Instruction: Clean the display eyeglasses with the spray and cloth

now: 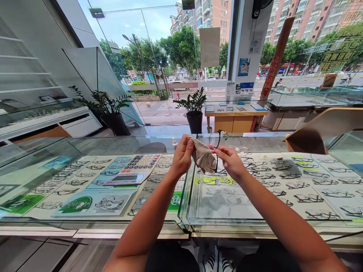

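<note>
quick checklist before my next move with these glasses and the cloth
1. Right hand has the glasses in its grip: ok, held by the frame above the glass counter.
2. Left hand has the cloth: ok, pinched between thumb and fingers, hanging down.
3. Cloth at the lower lens: ok, it shows behind that lens; how firmly it presses, cannot tell.
4. Lenses free of smudges: cannot tell, too small to see.
5. Calculator out of the way: ok, it lies left of both hands.
</note>
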A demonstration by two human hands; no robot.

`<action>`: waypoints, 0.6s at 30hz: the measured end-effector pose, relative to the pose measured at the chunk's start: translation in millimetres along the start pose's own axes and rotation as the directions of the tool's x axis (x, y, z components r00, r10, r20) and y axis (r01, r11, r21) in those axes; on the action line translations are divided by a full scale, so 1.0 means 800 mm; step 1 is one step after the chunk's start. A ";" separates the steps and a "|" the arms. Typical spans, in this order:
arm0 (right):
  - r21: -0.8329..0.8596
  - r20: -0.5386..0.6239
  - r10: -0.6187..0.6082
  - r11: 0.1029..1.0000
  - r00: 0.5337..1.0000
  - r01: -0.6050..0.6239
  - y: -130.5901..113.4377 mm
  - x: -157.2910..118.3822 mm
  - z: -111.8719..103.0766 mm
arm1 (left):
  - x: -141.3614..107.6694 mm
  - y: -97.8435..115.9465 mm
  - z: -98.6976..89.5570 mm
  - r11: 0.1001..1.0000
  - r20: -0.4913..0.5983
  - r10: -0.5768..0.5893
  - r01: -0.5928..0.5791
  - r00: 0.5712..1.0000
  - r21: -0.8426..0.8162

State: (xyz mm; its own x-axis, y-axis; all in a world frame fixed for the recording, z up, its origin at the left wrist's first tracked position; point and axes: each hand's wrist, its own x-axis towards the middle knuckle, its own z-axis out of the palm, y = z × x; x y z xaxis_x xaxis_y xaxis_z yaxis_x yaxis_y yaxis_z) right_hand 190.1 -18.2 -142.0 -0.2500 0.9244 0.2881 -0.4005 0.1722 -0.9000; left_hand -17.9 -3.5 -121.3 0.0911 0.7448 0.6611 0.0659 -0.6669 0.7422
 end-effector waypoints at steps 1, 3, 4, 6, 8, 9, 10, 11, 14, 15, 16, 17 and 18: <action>0.003 -0.026 0.015 1.000 1.000 -0.015 0.003 0.001 0.000 | -0.003 0.000 0.001 1.000 0.022 0.000 0.000 1.000 0.003; 0.008 -0.085 0.024 1.000 0.996 -0.023 0.008 0.003 -0.001 | -0.009 0.003 0.002 1.000 0.048 0.017 -0.018 0.999 0.021; 0.003 -0.110 0.009 1.000 0.994 -0.009 0.009 0.003 -0.002 | -0.013 0.005 0.002 0.999 0.061 0.027 -0.029 0.998 0.029; -0.023 -0.138 -0.046 0.999 0.989 0.043 0.008 0.003 -0.004 | -0.020 0.010 0.004 0.998 0.108 0.054 -0.057 0.993 0.030; -0.048 -0.147 -0.080 0.996 0.986 0.074 0.003 0.003 -0.007 | -0.026 0.016 0.008 0.994 0.178 0.113 -0.113 0.978 -0.011; -0.054 -0.148 -0.085 0.995 0.985 0.078 0.000 0.003 -0.008 | -0.028 0.018 0.012 0.988 0.175 0.155 -0.151 0.972 -0.036; -0.055 -0.144 -0.086 0.995 0.986 0.079 -0.003 0.002 -0.009 | -0.028 0.019 0.017 0.982 0.138 0.187 -0.183 0.973 -0.043; -0.054 -0.135 -0.088 0.995 0.987 0.081 -0.006 0.002 -0.010 | -0.028 0.019 0.022 0.982 0.086 0.189 -0.187 0.978 -0.034; -0.052 -0.078 -0.105 0.994 0.991 0.101 -0.010 0.001 -0.011 | -0.022 0.011 0.036 0.999 0.054 -0.028 0.030 0.998 -0.045; -0.060 -0.060 -0.107 0.993 0.992 0.104 -0.010 0.001 -0.011 | -0.019 0.006 0.040 0.986 0.124 -0.133 0.144 0.983 -0.084; -0.072 -0.046 -0.108 0.992 0.993 0.104 -0.009 0.001 -0.012 | -0.017 0.002 0.043 0.960 0.203 -0.215 0.244 0.955 -0.134; -0.086 -0.038 -0.109 0.991 0.993 0.105 -0.009 0.001 -0.012 | -0.015 -0.002 0.045 0.928 0.263 -0.269 0.322 0.927 -0.187; -0.096 -0.033 -0.111 0.990 0.993 0.108 -0.008 0.001 -0.012 | -0.014 -0.005 0.046 0.898 0.296 -0.303 0.375 0.906 -0.228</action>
State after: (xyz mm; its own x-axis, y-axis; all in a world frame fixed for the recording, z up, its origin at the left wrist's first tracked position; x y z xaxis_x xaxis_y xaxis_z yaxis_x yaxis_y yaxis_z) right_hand 200.9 -15.4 -139.3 -0.1746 0.9102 0.3756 -0.3386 0.3026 -0.8909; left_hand 17.1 -9.9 -135.4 0.3564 0.8697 0.3415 -0.1336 -0.3143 0.9399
